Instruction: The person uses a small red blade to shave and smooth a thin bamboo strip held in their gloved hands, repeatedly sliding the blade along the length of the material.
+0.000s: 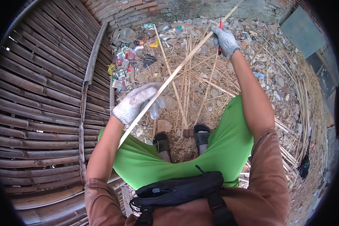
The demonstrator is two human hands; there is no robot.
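Observation:
A long, pale bamboo strip slants from above my left thigh up to the far wall. My left hand, in a whitish knit glove, curls loosely around its lower part; the fingers are slightly blurred. Farther up, my right hand, gloved in grey, is closed around a slim red-and-black knife with its thin dark tip pointing away. The strip passes at the fingertips of that same hand, beside the knife. How the right fingers press on the strip is partly hidden.
Loose bamboo strips and shavings cover the rubble ground between my sandalled feet and the brick wall. Litter lies at the far left. A bamboo slat panel stands left; more long strips lie right.

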